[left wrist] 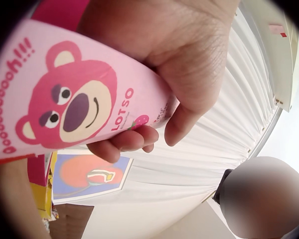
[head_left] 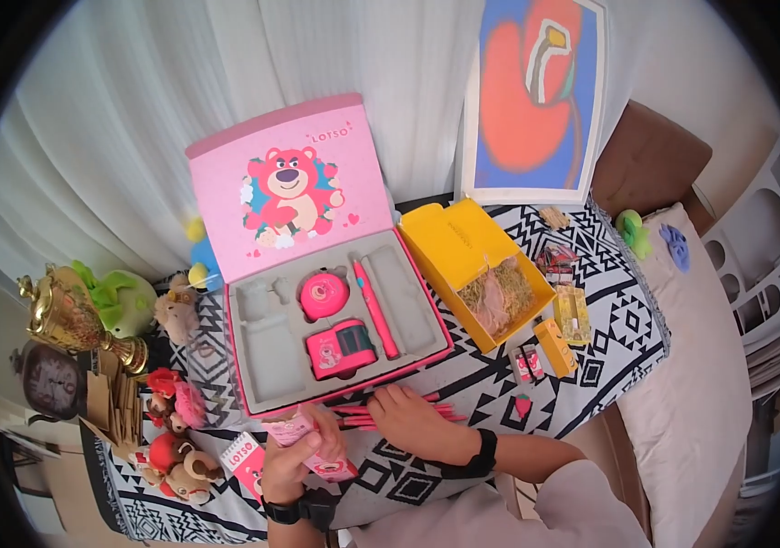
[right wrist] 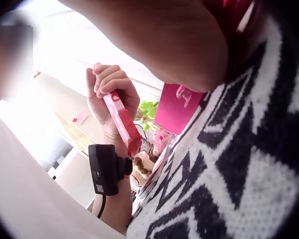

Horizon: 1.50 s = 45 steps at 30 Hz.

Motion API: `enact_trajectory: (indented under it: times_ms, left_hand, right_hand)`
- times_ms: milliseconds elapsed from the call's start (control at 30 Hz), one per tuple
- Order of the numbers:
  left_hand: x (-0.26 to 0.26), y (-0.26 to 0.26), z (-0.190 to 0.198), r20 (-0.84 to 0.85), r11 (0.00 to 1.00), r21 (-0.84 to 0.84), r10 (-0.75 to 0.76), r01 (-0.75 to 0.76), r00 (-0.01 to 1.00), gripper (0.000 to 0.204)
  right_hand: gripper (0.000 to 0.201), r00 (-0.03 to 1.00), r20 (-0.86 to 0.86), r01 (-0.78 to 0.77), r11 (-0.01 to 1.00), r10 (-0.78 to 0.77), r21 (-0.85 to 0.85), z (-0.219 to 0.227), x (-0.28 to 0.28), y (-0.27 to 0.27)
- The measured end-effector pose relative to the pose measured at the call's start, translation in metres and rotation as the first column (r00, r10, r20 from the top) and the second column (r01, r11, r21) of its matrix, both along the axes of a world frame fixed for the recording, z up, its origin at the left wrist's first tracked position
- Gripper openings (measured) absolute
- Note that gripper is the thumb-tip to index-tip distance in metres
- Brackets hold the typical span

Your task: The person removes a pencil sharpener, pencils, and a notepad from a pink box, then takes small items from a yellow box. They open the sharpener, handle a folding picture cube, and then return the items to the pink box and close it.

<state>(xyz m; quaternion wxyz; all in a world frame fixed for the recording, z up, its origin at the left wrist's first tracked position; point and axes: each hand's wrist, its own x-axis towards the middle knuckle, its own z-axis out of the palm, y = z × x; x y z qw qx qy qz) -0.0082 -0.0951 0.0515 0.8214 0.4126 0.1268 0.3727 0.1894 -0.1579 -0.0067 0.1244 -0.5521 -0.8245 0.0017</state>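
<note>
My left hand grips a slim pink box printed with a bear and the word LOTSO. In the right wrist view the same box stands tilted, with the fingers wrapped round it. My right hand is low over several pink pencils on the patterned cloth, fingers curled over them; pencil ends show on both sides of it. Behind the hands lies an open pink gift box, its grey insert holding a round pink case, a pink pencil sharpener and a long pink toothbrush-like item.
A LOTSO notepad lies left of my left hand. Plush toys, a gold trophy and a clock stand at the left. An open yellow box and small packets are at the right. A painting leans behind.
</note>
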Motion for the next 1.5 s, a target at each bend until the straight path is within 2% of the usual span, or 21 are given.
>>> enact_trajectory:
  times_ms: [33,100,133,167,233,300,367,400,433,500,567,633,667,733,800,1133,1267,1367,1433,1467,1500]
  left_hand:
    - [0.000,0.001,0.000,-0.016,1.000,0.001,0.003,-0.003,1.000,0.027]
    - [-0.001,0.001,0.001,-0.001,1.000,-0.001,0.012,-0.012,1.000,0.027]
    - [-0.003,0.000,0.001,0.009,1.000,-0.008,0.016,-0.016,1.000,0.026]
    - [-0.006,0.000,0.000,0.006,1.000,-0.008,0.026,-0.025,1.000,0.026]
    - [-0.008,0.004,-0.002,0.084,0.999,-0.039,0.017,-0.014,0.996,0.026]
    - [-0.007,0.006,-0.004,0.112,0.999,-0.031,0.027,-0.024,0.993,0.025]
    - [-0.006,0.004,-0.005,0.138,0.999,-0.035,0.040,-0.036,0.990,0.024]
    - [-0.004,0.004,-0.005,0.129,0.998,-0.016,0.066,-0.064,0.989,0.024]
    - [-0.001,0.003,-0.005,0.121,0.996,0.006,0.092,-0.093,0.988,0.024]
    - [0.003,0.002,-0.005,0.087,0.989,0.075,0.123,-0.129,0.989,0.020]
    - [0.008,-0.002,-0.007,0.048,0.978,0.138,0.154,-0.159,0.987,0.018]
    - [0.013,-0.004,-0.007,-0.027,0.956,0.227,0.198,-0.187,0.980,0.015]
    - [0.013,-0.002,-0.005,-0.086,0.936,0.323,0.175,-0.139,0.981,0.015]
    - [0.014,-0.003,-0.003,-0.147,0.939,0.329,0.155,-0.100,0.977,0.015]
    - [0.014,-0.006,0.000,-0.277,0.942,0.335,0.126,-0.027,0.952,0.014]
    - [0.024,-0.007,0.002,-0.395,0.948,0.319,0.131,0.001,0.909,0.014]
    - [0.022,-0.006,-0.006,-0.373,0.941,0.339,0.156,-0.022,0.915,0.014]
    - [0.022,-0.007,-0.008,-0.345,0.952,0.303,0.146,-0.037,0.927,0.013]
    - [0.023,-0.008,-0.009,-0.338,0.961,0.271,0.144,-0.050,0.930,0.013]
    - [0.023,-0.008,-0.011,-0.350,0.967,0.251,0.142,-0.053,0.926,0.012]
    - [0.024,-0.007,-0.011,-0.361,0.971,0.232,0.140,-0.057,0.922,0.012]
  right_hand:
    - [0.023,1.000,0.004,-0.005,1.000,0.005,0.005,-0.003,0.005,0.001]
    - [0.026,0.992,-0.104,-0.072,0.997,0.073,0.013,-0.004,0.014,0.000]
    - [0.026,0.966,-0.251,-0.070,0.997,0.059,-0.035,0.000,0.018,0.000]
    - [0.026,0.965,-0.254,-0.080,0.996,0.068,-0.035,0.004,0.022,-0.002]
    - [0.024,0.911,-0.372,-0.021,0.883,-0.176,-0.469,0.026,0.029,-0.001]
    - [0.021,0.864,-0.451,-0.024,0.878,-0.222,-0.478,0.036,0.036,-0.002]
    - [0.024,0.648,-0.712,-0.022,0.928,-0.271,-0.373,0.045,0.040,-0.002]
    - [0.022,0.536,-0.815,0.019,0.968,-0.221,-0.250,0.039,0.038,0.000]
    - [0.022,0.542,-0.811,0.015,0.968,-0.220,-0.252,0.040,0.041,-0.003]
    - [0.018,0.058,-0.878,-0.188,0.858,-0.475,-0.477,0.050,0.047,-0.008]
    - [0.015,0.050,-0.919,-0.242,0.888,-0.391,-0.391,0.043,0.052,-0.007]
    - [0.015,-0.053,-0.973,-0.236,0.950,-0.223,-0.205,0.031,0.052,-0.005]
    - [0.015,-0.051,-0.974,-0.240,0.949,-0.221,-0.203,0.029,0.051,-0.004]
    - [0.014,0.023,-0.997,-0.188,0.979,-0.080,-0.083,0.026,0.050,-0.002]
    - [0.013,0.029,-0.994,-0.180,0.977,-0.108,-0.111,0.028,0.049,-0.004]
    - [0.015,0.078,-0.944,-0.198,0.923,-0.321,-0.330,0.031,0.051,-0.018]
    - [0.013,0.056,-0.941,-0.167,0.926,-0.332,-0.337,0.021,0.056,-0.019]
    - [0.015,0.062,-0.974,-0.043,0.974,-0.218,-0.221,0.024,0.059,-0.014]
    - [0.020,-0.216,-0.950,-0.003,0.973,-0.225,-0.230,0.030,0.057,-0.010]
    - [0.019,-0.337,-0.918,-0.070,0.978,-0.209,-0.197,0.028,0.059,-0.008]
    - [0.019,-0.338,-0.918,-0.072,0.978,-0.209,-0.196,0.032,0.057,-0.006]
